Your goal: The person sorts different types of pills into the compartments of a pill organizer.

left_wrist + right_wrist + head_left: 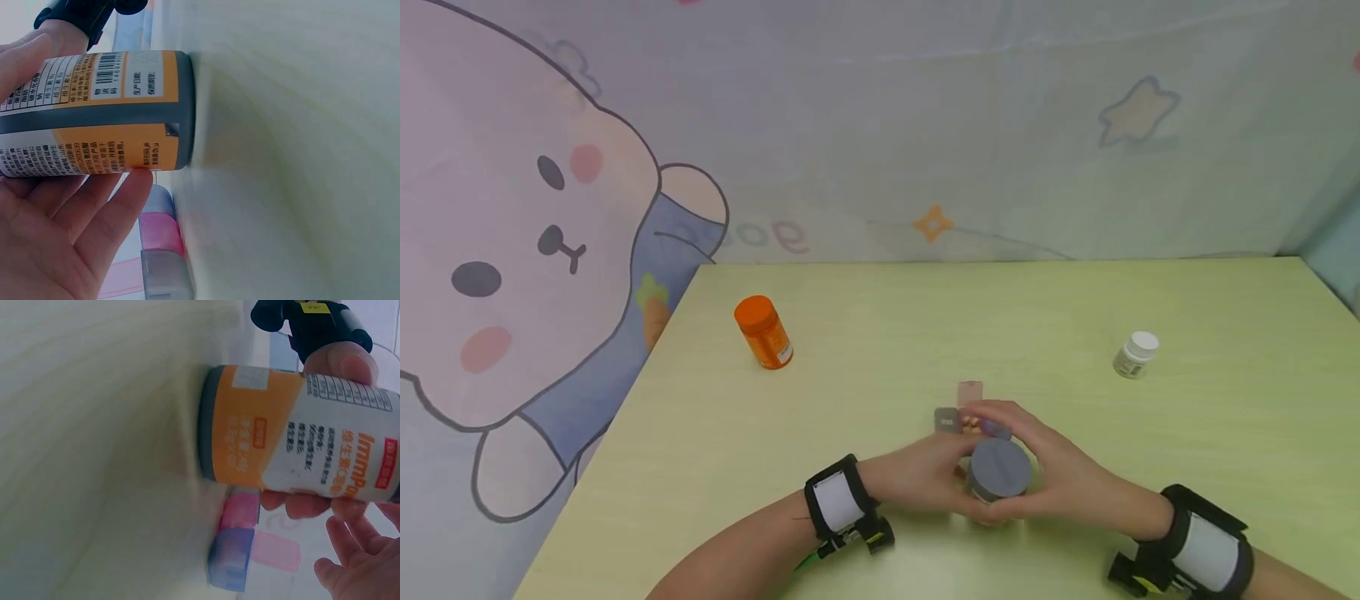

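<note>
A bottle with a grey lid (1000, 467) and an orange and white label (112, 147) stands upright between both hands. My left hand (921, 472) grips it, thumb at the front and fingers (300, 505) along the back. On the other side, my right hand (1060, 483) curves loosely about the lid, its thumb against the front. The right fingers (350, 547) are spread, with a gap to the bottle in the right wrist view. Just behind, partly hidden by the hands, lies a small pill box with grey (947, 419), pink and blue (231, 559) parts; brownish pills show in it.
An orange bottle (767, 337) stands at the table's back left. A small white bottle (1137, 355) stands at the right. Behind the pale yellow-green table (865, 333) hangs a cloth printed with a cartoon animal (527, 233).
</note>
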Action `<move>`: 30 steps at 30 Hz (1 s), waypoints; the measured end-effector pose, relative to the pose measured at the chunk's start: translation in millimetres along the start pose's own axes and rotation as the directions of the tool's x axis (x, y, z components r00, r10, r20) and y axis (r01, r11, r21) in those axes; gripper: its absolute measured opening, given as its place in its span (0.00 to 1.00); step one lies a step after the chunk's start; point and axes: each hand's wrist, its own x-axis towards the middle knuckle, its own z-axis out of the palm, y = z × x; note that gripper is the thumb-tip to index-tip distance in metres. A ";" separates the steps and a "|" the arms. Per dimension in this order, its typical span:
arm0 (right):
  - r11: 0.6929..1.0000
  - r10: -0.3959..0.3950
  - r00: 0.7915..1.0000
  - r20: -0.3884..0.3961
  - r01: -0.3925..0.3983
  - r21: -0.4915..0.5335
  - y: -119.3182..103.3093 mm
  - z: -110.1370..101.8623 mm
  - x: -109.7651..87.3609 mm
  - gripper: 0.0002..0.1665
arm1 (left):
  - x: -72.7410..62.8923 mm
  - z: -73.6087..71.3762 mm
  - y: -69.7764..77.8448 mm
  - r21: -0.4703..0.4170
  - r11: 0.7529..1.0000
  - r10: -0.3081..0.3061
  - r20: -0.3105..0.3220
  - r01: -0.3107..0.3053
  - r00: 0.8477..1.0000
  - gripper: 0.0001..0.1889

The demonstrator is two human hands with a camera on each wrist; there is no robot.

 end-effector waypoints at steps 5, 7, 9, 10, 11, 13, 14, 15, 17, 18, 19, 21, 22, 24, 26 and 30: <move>0.999 0.053 0.998 -0.034 -0.053 -0.003 -3.0 8.2 -3.4 0.55 | 1.3 0.9 0.2 0.066 0.998 0.021 -0.009 -0.020 1.000 0.26; 0.996 0.083 0.996 -0.025 -0.082 0.043 -4.6 8.3 -6.7 0.52 | 0.9 1.4 0.1 0.071 0.997 0.021 -0.011 -0.020 1.000 0.26; 0.992 0.082 0.997 -0.013 -0.081 0.092 -5.5 7.2 -10.7 0.49 | 0.3 1.7 0.0 0.071 0.997 0.016 -0.014 -0.015 1.000 0.27; 0.991 0.061 0.998 -0.008 -0.060 0.118 -5.1 6.3 -12.7 0.48 | 0.2 2.0 -0.2 0.067 0.998 0.013 -0.016 -0.012 1.000 0.27; 0.990 0.035 0.999 -0.007 -0.034 0.137 -4.7 5.0 -14.7 0.46 | 0.0 2.0 -0.3 0.065 0.998 0.008 -0.018 -0.007 1.000 0.27; 0.988 -0.017 1.000 -0.016 0.019 0.153 -4.0 2.0 -18.1 0.43 | -0.7 1.6 -0.2 0.051 0.999 -0.005 -0.020 0.006 1.000 0.28; 0.987 -0.038 0.999 -0.023 0.041 0.157 -3.7 0.6 -19.5 0.43 | -1.0 1.2 0.0 0.045 0.999 -0.010 -0.022 0.011 1.000 0.29; 0.985 -0.044 0.999 -0.031 0.048 0.165 -3.4 -0.6 -21.0 0.41 | -1.4 1.0 -0.1 0.037 0.999 -0.016 -0.022 0.017 1.000 0.30; 0.984 -0.009 0.999 -0.046 0.017 0.178 -4.3 -3.0 -23.0 0.37 | -1.5 0.2 0.7 0.019 1.000 -0.021 -0.021 0.021 1.000 0.30; 0.983 0.029 0.998 -0.058 -0.018 0.182 -5.0 -3.3 -23.7 0.35 | -1.5 0.0 1.0 0.009 1.000 -0.021 -0.020 0.021 1.000 0.30; 0.982 0.061 0.995 -0.072 -0.047 0.185 -5.6 -3.3 -24.0 0.33 | -1.5 -0.1 1.0 -0.001 1.000 -0.020 -0.021 0.020 1.000 0.30; 0.978 0.114 0.988 -0.106 -0.093 0.185 -6.2 -2.6 -23.2 0.29 | -1.2 0.3 0.9 -0.021 1.000 -0.013 -0.023 0.012 1.000 0.28; 0.980 0.126 0.984 -0.124 -0.104 0.172 -6.2 -2.1 -22.4 0.29 | -1.1 0.4 0.9 -0.032 0.999 -0.009 -0.024 0.008 1.000 0.28; 0.984 0.135 0.978 -0.160 -0.113 0.141 -5.5 -1.1 -20.0 0.30 | -0.8 1.1 0.3 -0.052 0.999 -0.007 -0.028 0.006 1.000 0.27; 0.988 0.129 0.977 -0.172 -0.111 0.109 -3.4 -1.4 -17.7 0.37 | -0.7 2.0 -0.1 -0.044 0.999 -0.011 -0.031 0.009 0.999 0.26; 0.998 0.040 0.991 -0.129 -0.032 0.063 4.1 -4.2 -14.5 0.54 | -0.1 3.3 -1.4 0.023 1.000 -0.009 -0.024 0.009 1.000 0.26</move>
